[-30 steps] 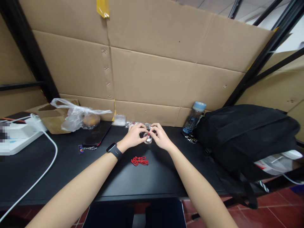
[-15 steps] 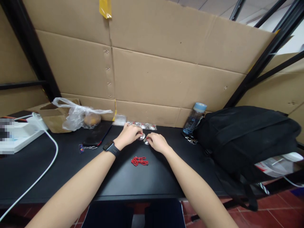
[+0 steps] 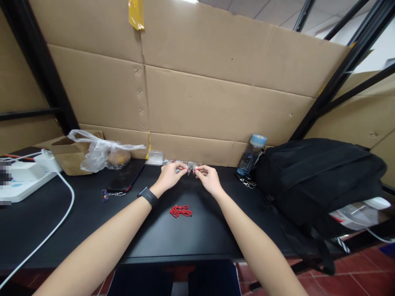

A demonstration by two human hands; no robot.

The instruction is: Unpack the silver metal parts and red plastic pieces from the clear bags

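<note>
My left hand, wearing a dark watch, is closed in a pinch on a small shiny metal disc with red at its middle. Facing it, my right hand pinches a second small metal disc, also with a red part. Both discs are tilted nearly edge-on and close together; whether they touch I cannot tell. Just behind them lies a row of clear plastic packs, partly hidden by my fingers. Nearer to me, a small pile of red cords lies on the black table.
At the left are a white power strip with a cable, a cardboard box, a plastic bag and a dark phone-like case. A bottle and a black backpack stand right. A cardboard wall closes the back.
Both hands have moved slightly away from me, towards the plastic packs. The discs have turned from lying nearly flat to nearly edge-on, facing each other.
</note>
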